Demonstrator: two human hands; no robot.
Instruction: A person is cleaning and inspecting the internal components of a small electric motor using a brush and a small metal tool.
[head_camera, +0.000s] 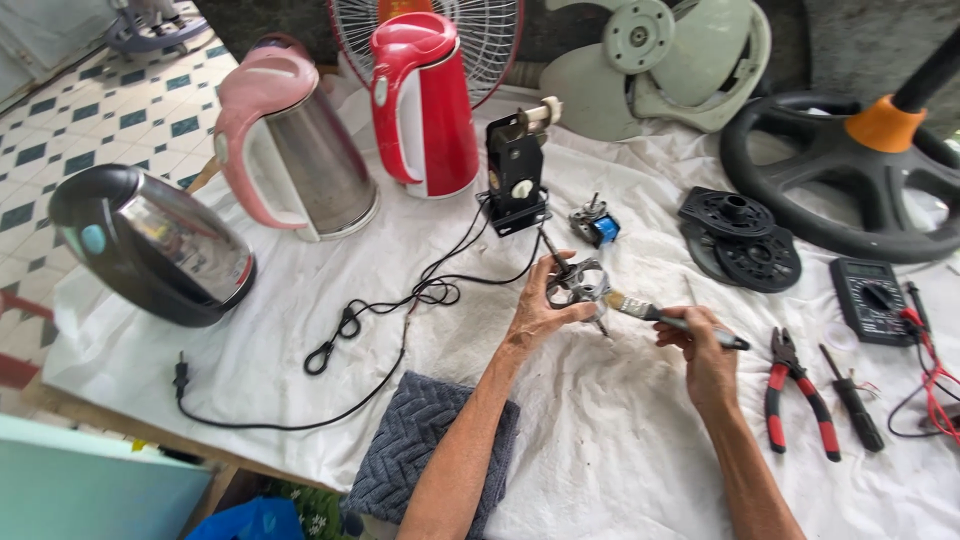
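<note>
Left hand (538, 312) clenched around small metal motor part (578, 283); right hand (700, 345) grasping brush (655, 315), bristles touching it. Cleaning midway, judging by dismantled fan pieces (740, 240) lying unassembled on worktop (600, 440).

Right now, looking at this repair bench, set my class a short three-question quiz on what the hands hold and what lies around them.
1. True or false: the right hand holds a paintbrush.
2. What does the left hand hold?
A. a small metal motor part
B. the red-handled pliers
C. a kettle
3. How many electric kettles stand on the white cloth?

Key:
1. True
2. A: the small metal motor part; the red-handled pliers lie apart on the cloth.
3. Three: black, pink, red.
</note>
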